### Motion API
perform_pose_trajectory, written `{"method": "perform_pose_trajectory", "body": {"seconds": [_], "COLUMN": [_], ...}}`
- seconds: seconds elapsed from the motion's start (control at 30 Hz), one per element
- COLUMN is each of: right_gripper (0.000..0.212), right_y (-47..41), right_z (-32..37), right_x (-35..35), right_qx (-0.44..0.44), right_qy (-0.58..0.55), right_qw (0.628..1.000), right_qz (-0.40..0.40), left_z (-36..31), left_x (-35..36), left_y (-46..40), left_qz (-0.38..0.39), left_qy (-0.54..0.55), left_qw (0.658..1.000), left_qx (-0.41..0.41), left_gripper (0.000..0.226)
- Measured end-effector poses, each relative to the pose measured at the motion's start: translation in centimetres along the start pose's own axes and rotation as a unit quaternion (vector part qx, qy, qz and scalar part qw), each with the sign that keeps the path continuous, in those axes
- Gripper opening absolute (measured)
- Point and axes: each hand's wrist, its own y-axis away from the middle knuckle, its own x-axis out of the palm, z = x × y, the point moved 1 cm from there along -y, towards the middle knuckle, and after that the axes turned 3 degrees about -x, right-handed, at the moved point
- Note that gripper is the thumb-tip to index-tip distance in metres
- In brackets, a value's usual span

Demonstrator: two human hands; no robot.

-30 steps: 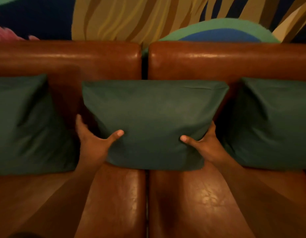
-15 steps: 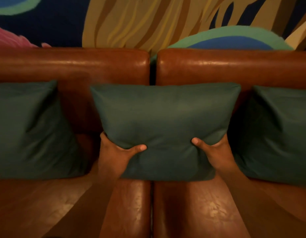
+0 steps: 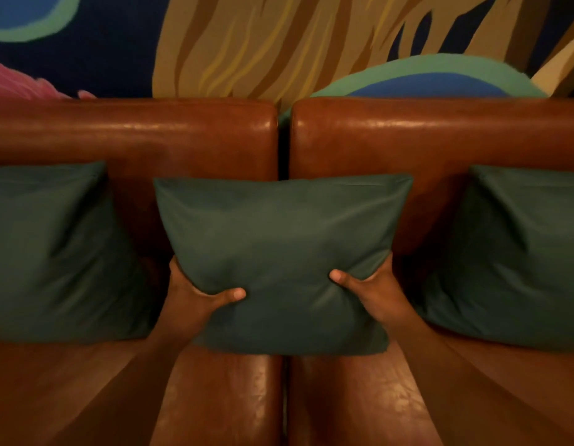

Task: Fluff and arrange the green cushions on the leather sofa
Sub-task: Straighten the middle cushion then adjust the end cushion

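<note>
Three green cushions stand on a brown leather sofa [image 3: 214,397]. The middle cushion [image 3: 279,246] leans against the backrest over the seam between the two seats. My left hand [image 3: 195,300] grips its lower left side, thumb on the front, fingers hidden behind. My right hand [image 3: 372,291] grips its lower right side the same way, pinching the fabric inward. The left cushion [image 3: 53,252] and the right cushion [image 3: 517,252] rest upright against the backrest, untouched.
The sofa's backrest [image 3: 424,133] has two sections with a gap in the middle. Behind it is a painted wall [image 3: 279,43] with blue, tan, green and pink shapes. Bare seat leather lies in front of the cushions.
Both hands have moved inward and squeezed the middle cushion's lower sides, making it narrower at the bottom. The view has tilted down a little, so the sofa sits lower in frame.
</note>
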Motion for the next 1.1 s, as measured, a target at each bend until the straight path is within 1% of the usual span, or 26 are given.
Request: {"method": "perform_pose_trajectory", "body": {"seconds": [0.1, 0.13, 0.23, 0.27, 0.33, 0.43, 0.5, 0.57, 0.63, 0.7, 0.77, 0.83, 0.9, 0.93, 1.0, 1.07, 1.1], "right_gripper": [0.128, 0.130, 0.116, 0.113, 0.104, 0.097, 0.100, 0.104, 0.107, 0.102, 0.101, 0.110, 0.125, 0.134, 0.150, 0.155, 0.155], "right_y": [0.3, 0.5, 1.3, 1.7, 2.1, 1.2, 0.2, -0.4, -0.4, 0.0, 0.2, 0.1, 0.4, 0.8, 2.0, 2.8, 2.8], "right_z": [0.6, 1.3, 3.0, 3.2, 3.8, 3.7, 3.3, 3.2, 3.1, 3.1, 3.5, 3.6, 3.0, 2.4, 0.6, -0.7, -1.1], "right_x": [-0.8, -0.9, -0.8, -1.0, -1.3, -1.1, -0.5, -0.3, -0.6, -0.8, -0.5, -0.4, -0.7, -1.0, -1.4, -1.0, -0.7], "right_qx": [-0.007, -0.013, -0.030, -0.036, -0.044, -0.059, -0.058, -0.057, -0.050, -0.050, -0.051, -0.054, -0.048, -0.044, -0.038, -0.044, -0.052], "right_qy": [-0.063, -0.091, -0.127, -0.129, -0.139, -0.144, -0.135, -0.131, -0.126, -0.122, -0.118, -0.124, -0.131, -0.128, -0.107, -0.062, -0.042], "right_qw": [0.998, 0.996, 0.991, 0.991, 0.989, 0.988, 0.989, 0.989, 0.990, 0.991, 0.991, 0.991, 0.990, 0.991, 0.992, 0.993, 0.993], "right_qz": [0.015, 0.022, 0.011, -0.002, -0.020, -0.007, 0.018, 0.042, 0.037, 0.023, 0.018, 0.016, 0.008, 0.009, 0.050, 0.095, 0.092], "left_z": [-0.5, -0.8, -1.5, -1.7, -1.8, -1.9, -1.9, -1.9, -1.8, -1.7, -1.6, -1.3, -0.5, -0.1, 0.9, 1.8, 2.3], "left_x": [-0.7, -0.7, -0.7, -0.8, -1.0, -0.9, -0.3, 0.1, -0.1, -0.5, -0.8, -1.3, -2.1, -2.6, -3.5, -3.7, -3.4], "left_y": [-0.1, -0.2, -0.3, -0.2, -0.3, -1.2, -1.9, -2.3, -2.6, -2.5, -2.5, -2.5, -2.5, -2.2, -1.6, -1.2, -1.1], "left_qz": [0.025, 0.038, 0.061, 0.059, 0.047, 0.034, 0.027, 0.022, 0.023, 0.036, 0.053, 0.076, 0.111, 0.137, 0.188, 0.213, 0.205], "left_qy": [0.075, 0.095, 0.110, 0.104, 0.097, 0.085, 0.070, 0.064, 0.060, 0.051, 0.045, 0.047, 0.046, 0.035, -0.007, -0.055, -0.067], "left_qw": [0.996, 0.993, 0.991, 0.992, 0.994, 0.996, 0.997, 0.998, 0.998, 0.998, 0.997, 0.995, 0.991, 0.989, 0.981, 0.975, 0.976], "left_qx": [-0.049, -0.057, -0.052, -0.042, -0.017, 0.014, 0.019, 0.005, -0.006, -0.014, -0.027, -0.040, -0.049, -0.052, -0.042, -0.044, -0.042], "left_gripper": [0.144, 0.140, 0.109, 0.102, 0.100, 0.105, 0.108, 0.114, 0.116, 0.121, 0.136, 0.155, 0.166, 0.166, 0.159, 0.163, 0.166]}}
